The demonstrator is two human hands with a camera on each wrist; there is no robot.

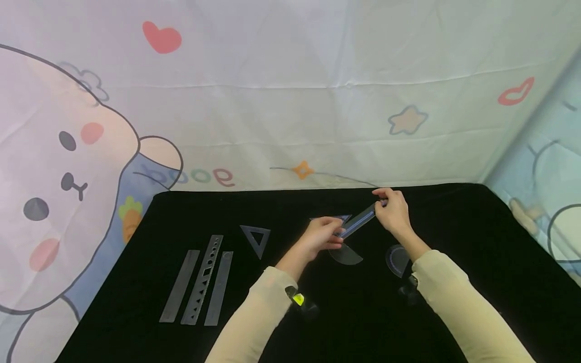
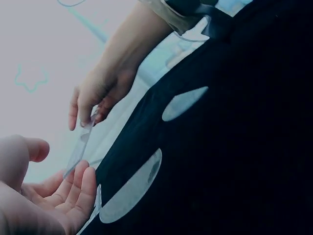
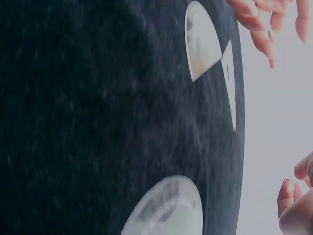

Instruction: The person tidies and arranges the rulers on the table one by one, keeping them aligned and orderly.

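My right hand (image 1: 394, 210) pinches one end of a clear ruler (image 1: 359, 222) and holds it up at a slant over the black table. The ruler's lower end meets the fingers of my left hand (image 1: 320, 234). In the left wrist view the left fingers (image 2: 80, 191) are extended, and the thumb stands away from the ruler. A clear protractor (image 1: 346, 255) lies below the left hand, and a set square (image 1: 346, 218) behind it is partly hidden. Another protractor (image 1: 397, 260) lies beside my right forearm. The ruler is out of sight in the right wrist view.
On the left of the black cloth (image 1: 281, 333) lie a plain ruler (image 1: 180, 287), a stencil ruler (image 1: 197, 296) with cut-out shapes and another ruler (image 1: 219, 288), side by side. A triangular set square (image 1: 247, 233) lies behind them. A printed curtain (image 1: 281, 116) hangs along the back edge.
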